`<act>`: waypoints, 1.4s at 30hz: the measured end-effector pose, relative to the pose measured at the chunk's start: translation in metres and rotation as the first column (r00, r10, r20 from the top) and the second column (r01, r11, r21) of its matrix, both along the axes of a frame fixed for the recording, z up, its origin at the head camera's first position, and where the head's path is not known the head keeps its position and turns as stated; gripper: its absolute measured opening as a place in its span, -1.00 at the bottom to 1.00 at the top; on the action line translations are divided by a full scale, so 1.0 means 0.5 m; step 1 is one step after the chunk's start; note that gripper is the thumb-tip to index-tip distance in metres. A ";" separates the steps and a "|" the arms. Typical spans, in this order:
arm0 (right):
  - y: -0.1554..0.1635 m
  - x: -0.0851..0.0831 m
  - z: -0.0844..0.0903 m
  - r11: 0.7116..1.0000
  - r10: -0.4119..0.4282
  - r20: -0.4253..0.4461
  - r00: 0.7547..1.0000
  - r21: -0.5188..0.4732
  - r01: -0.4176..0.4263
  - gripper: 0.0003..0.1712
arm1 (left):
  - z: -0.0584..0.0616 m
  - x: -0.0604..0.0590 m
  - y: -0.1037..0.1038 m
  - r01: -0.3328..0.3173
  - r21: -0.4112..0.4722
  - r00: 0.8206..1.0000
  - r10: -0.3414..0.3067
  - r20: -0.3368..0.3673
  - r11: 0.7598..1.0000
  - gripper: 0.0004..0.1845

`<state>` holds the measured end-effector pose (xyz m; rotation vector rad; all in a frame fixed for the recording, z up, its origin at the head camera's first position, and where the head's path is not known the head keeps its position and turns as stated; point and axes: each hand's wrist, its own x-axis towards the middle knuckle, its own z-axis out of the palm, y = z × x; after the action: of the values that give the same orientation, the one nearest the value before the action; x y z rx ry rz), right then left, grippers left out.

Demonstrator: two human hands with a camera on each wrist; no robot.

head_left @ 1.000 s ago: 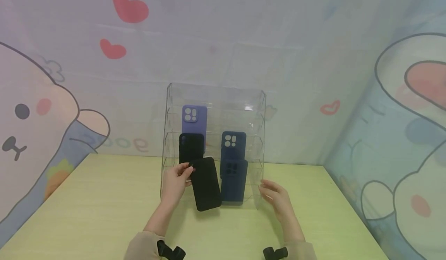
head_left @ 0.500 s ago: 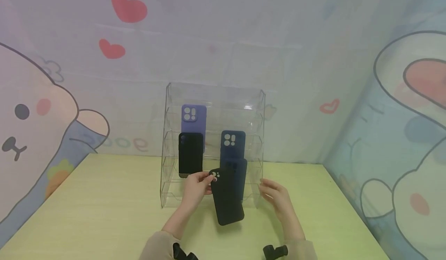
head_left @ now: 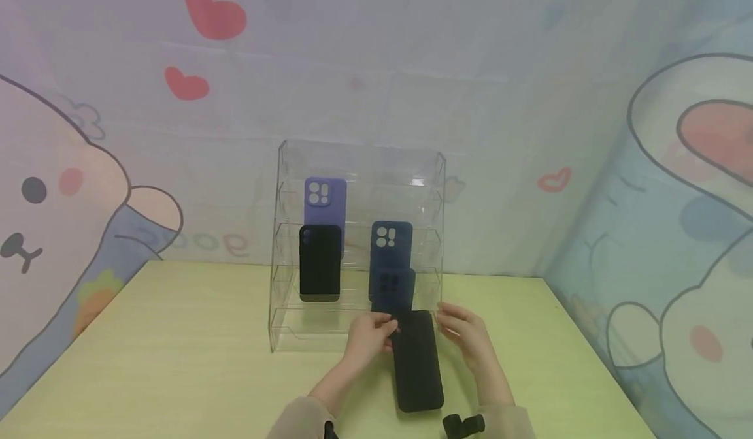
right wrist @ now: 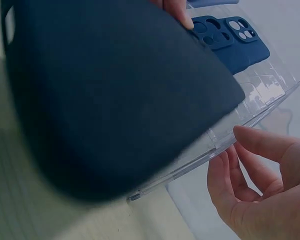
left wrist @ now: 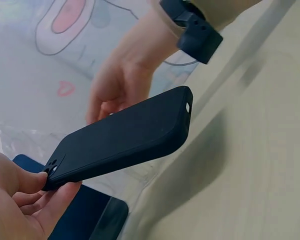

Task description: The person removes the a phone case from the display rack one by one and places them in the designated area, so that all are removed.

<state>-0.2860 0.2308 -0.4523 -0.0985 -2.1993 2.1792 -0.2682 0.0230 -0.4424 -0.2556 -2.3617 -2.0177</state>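
My left hand (head_left: 385, 330) pinches the top end of a black phone case (head_left: 416, 362) and holds it slanted above the table, in front of the clear acrylic tiered rack (head_left: 282, 243). In the left wrist view the thumb and fingers (left wrist: 25, 192) clamp the camera-hole corner of the black case (left wrist: 125, 137). My right hand (head_left: 455, 326) hovers just right of the case with relaxed fingers and holds nothing. Seen from the right wrist, its fingers (right wrist: 255, 175) lie beside the rack's lower edge (right wrist: 255, 120), and the black case (right wrist: 105, 100) fills the view.
On the rack stand a purple case (head_left: 325, 198), another black case (head_left: 320, 262) and two dark blue cases (head_left: 391, 240) (head_left: 394, 290). The pale green table (head_left: 176, 360) is walled by cartoon-print curtains at the back and both sides.
My left hand has carried the black case from the rack's lower left shelf rightward and toward me, down to the right hand. The right hand has barely moved.
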 end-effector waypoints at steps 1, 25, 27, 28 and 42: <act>-0.001 0.000 0.000 1.000 -0.003 0.000 1.000 0.001 0.003 -0.51 | -0.004 0.001 0.006 0.002 -0.009 1.000 -0.002 0.002 1.000 -0.68; -0.004 0.006 0.004 1.000 -0.008 0.004 1.000 0.027 0.008 -0.52 | -0.091 0.021 0.086 0.023 -0.072 0.981 -0.008 0.196 0.997 -0.76; -0.005 0.005 0.003 1.000 -0.013 0.006 1.000 0.024 0.013 -0.52 | -0.094 0.021 0.088 0.010 -0.089 0.982 0.007 0.186 0.996 -0.78; -0.005 0.004 0.003 1.000 -0.016 0.007 1.000 0.021 0.016 -0.52 | -0.095 0.021 0.089 0.002 -0.099 0.983 0.016 0.182 0.995 -0.78; -0.001 0.000 -0.003 1.000 -0.009 0.008 1.000 0.027 0.009 -0.51 | -0.093 0.031 0.089 -0.026 -0.343 0.998 0.045 0.048 0.939 -0.84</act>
<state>-0.2859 0.2303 -0.4537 -0.1165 -2.2271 2.1485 -0.2525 0.0677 -0.4890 -0.1625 -2.7209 -1.6057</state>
